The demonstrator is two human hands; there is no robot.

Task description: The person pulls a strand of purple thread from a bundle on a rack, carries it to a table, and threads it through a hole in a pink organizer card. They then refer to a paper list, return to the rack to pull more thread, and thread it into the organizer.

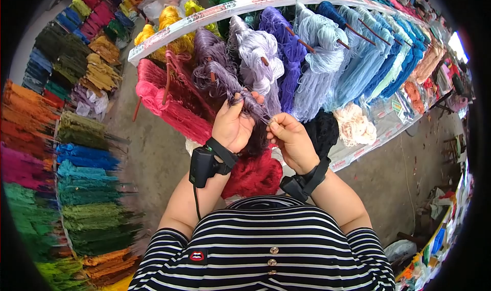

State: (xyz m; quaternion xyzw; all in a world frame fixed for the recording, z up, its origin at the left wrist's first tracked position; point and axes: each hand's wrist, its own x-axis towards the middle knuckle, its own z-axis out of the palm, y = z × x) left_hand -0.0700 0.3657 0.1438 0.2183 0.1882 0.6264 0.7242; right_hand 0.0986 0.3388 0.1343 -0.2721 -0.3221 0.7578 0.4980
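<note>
A dusky purple yarn hank [214,56] hangs from the white rail and runs down into my hands. My left hand [234,121] is closed around its lower part, palm up. Just to the right, my right hand [287,133] pinches thin purple strands drawn out from the hank. Pale lavender yarn [257,53] hangs directly beside it, and pink-red yarn [169,107] is on its left. Dark red yarn [253,176] lies below my hands. Black yarn [323,130] is right of my right hand.
The long white rail [204,19] curves across the top, with rusty rods sticking out among blue hanks [368,61]. Cream yarn [355,125] lies on the right. Racks of colored yarn [87,173] stand at the left, beyond the concrete floor [148,163].
</note>
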